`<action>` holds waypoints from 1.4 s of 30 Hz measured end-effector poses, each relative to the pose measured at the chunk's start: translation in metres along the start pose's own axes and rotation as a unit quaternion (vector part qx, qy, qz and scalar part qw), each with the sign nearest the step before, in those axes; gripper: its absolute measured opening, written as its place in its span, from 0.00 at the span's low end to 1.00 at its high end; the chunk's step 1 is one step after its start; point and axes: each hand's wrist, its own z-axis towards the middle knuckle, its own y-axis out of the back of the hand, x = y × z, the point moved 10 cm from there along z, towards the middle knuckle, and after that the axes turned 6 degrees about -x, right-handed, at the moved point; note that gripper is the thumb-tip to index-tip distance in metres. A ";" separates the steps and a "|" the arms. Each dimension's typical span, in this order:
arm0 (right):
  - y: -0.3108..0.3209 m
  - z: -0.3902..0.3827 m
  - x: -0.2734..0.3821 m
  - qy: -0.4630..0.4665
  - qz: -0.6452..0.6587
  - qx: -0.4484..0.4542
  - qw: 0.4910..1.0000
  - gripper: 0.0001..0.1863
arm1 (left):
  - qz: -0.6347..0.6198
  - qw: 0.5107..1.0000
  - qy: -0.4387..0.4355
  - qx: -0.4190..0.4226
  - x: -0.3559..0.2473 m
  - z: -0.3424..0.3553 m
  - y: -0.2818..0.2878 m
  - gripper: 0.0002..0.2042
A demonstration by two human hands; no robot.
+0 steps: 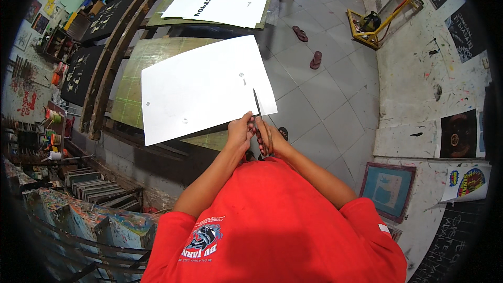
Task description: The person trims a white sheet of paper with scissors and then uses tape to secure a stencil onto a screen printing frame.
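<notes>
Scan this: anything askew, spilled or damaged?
Two dark flip-flops lie unworn on the floor right of the white sheet, pointing different ways, so they look stray. The right wall has dark, paint-like splatters.

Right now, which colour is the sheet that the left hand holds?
The sheet is white, with a few small grey marks; the head view shows it best.

Along the left edge of the yellow-green board (128,91), a bare strip leaves room for a hand, bounded by a long dark wooden beam (99,111). A large white paper sheet (194,89) covers the middle; brown-handled scissors (266,139) obstruct the sheet's near right corner.
</notes>
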 end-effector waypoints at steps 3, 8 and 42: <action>0.001 0.003 -0.005 0.009 -0.023 -0.011 1.000 0.33 | 0.007 1.000 -0.001 0.002 -0.001 0.003 0.004 0.08; 0.003 0.009 -0.018 -0.061 0.030 -0.016 0.998 0.35 | 0.043 0.999 -0.007 -0.003 -0.008 -0.011 0.007 0.09; 0.000 0.032 0.019 -0.027 0.066 -0.021 0.997 0.33 | 0.032 0.998 -0.014 0.051 -0.012 -0.051 0.011 0.07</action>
